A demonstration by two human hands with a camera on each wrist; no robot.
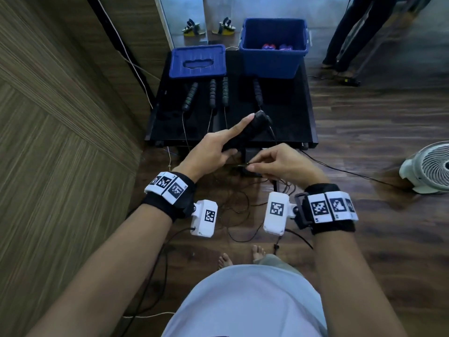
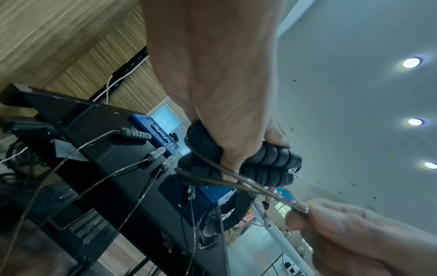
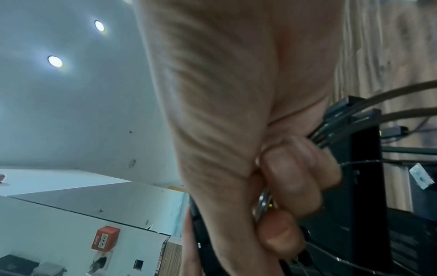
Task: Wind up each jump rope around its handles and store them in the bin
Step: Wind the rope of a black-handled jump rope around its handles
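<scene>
My left hand (image 1: pixel 218 149) grips a pair of black foam jump rope handles (image 1: pixel 257 122) over the table's front edge, index finger stretched along them. In the left wrist view the two handles (image 2: pixel 272 164) lie side by side in my palm, and thin rope strands (image 2: pixel 255 188) run from them to my right hand (image 2: pixel 354 233). My right hand (image 1: pixel 274 164) pinches the rope (image 1: pixel 243 165) between thumb and fingers (image 3: pixel 290 179). Several more handles (image 1: pixel 213 93) lie on the black table (image 1: pixel 291 117), their ropes hanging off the front. The blue bin (image 1: pixel 272 62) at the back right holds wound ropes (image 1: pixel 277 46).
The bin's blue lid (image 1: pixel 196 60) lies at the table's back left. Loose cables (image 1: pixel 243 210) cross the wooden floor below my hands. A white fan (image 1: pixel 427 169) stands at the right, a person's legs (image 1: pixel 352 32) at the back right, a wood-panel wall on the left.
</scene>
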